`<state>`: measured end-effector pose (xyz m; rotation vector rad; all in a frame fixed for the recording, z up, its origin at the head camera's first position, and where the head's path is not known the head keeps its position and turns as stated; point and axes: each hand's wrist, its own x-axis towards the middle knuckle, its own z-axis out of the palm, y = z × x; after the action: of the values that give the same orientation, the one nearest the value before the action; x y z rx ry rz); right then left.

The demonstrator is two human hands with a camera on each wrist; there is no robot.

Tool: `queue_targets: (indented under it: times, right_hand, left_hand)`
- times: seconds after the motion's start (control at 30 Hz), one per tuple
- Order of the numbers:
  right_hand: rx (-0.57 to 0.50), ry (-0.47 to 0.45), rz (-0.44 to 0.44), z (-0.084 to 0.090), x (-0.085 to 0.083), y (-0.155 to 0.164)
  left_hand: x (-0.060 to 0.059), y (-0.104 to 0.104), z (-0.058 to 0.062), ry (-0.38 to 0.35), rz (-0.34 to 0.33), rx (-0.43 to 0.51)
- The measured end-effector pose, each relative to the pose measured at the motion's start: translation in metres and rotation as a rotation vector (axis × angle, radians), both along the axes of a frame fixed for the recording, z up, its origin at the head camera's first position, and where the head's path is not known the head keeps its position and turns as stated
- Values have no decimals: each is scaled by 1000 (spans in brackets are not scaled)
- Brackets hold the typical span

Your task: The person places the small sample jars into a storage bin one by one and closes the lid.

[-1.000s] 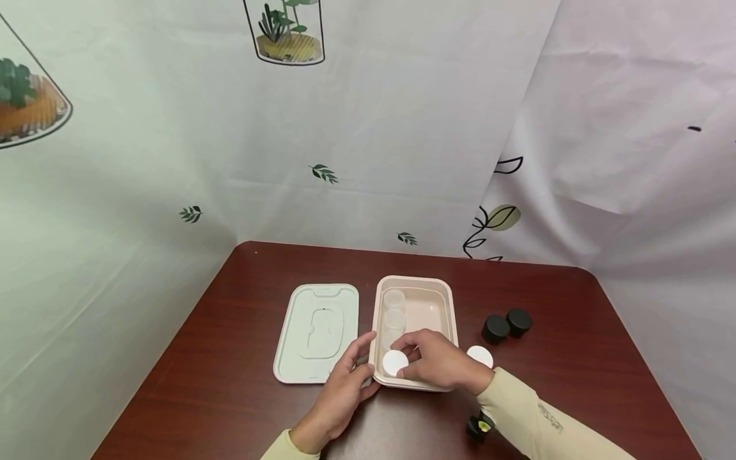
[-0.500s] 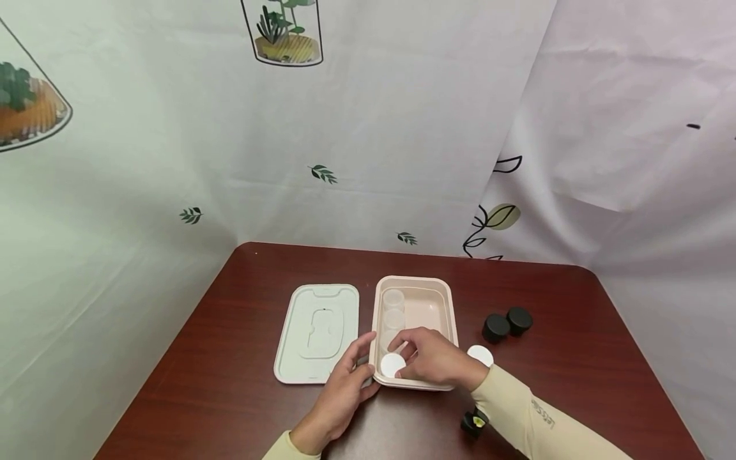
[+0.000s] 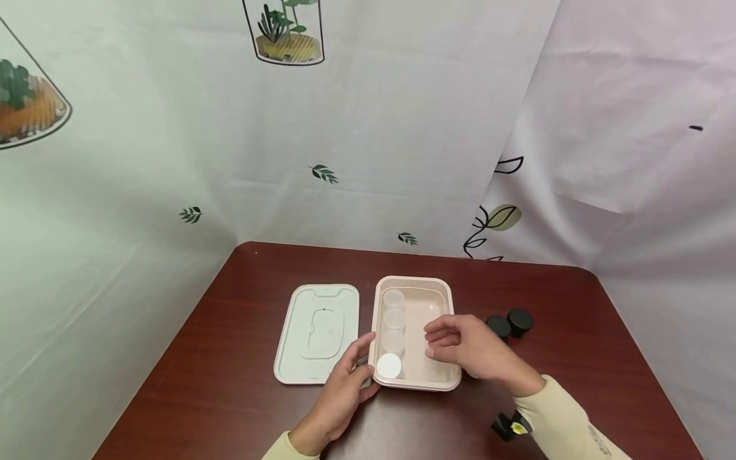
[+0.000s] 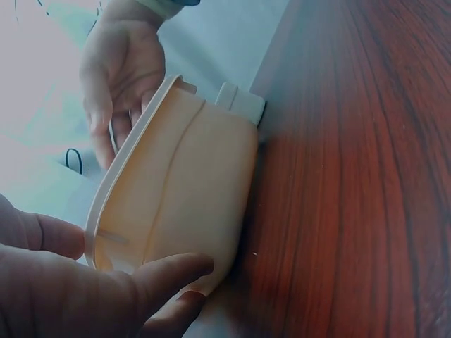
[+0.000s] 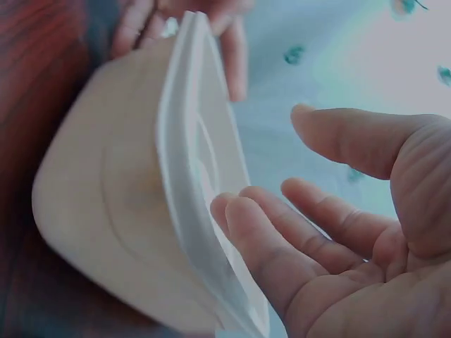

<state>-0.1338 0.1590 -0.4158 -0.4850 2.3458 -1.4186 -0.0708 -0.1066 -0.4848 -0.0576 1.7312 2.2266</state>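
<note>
A: What lies between the hands?

B: A smooth beige plastic tub (image 3: 414,279), round-cornered. The left hand (image 3: 340,393) rests extended fingers against its near corner; the right hand (image 3: 474,350), apart from the left, hangs loosely curved over the other side, holding nothing. Nearer the left hand, a row of translucent round cups (image 3: 394,319) ends in a white-topped cup (image 3: 389,366).

A: Anything hard to see?

B: The right hand partly hides one of two black cylinders (image 3: 520,322) beyond it.

A: Surroundings?

B: Reddish wood-grain worktop (image 3: 276,262), a flat pale lid (image 3: 316,335) beyond the left hand, wrinkled leaf-printed cloth (image 3: 402,128) behind.
</note>
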Motion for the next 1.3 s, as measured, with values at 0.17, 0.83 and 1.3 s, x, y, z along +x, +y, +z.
queue_targets:
  times: [0.17,0.83,1.3]
  right_hand:
    - [-73,-5,-81,3,6,29]
    - [-69,-57,-379,-42,26,87]
    - [-184,-177,-372,-72,33,83]
  left_hand:
    - [-1,1,2,-3,-1,-6]
    - [0,1,0,-3,-13,0]
    - [0,2,2,-11,-4,0]
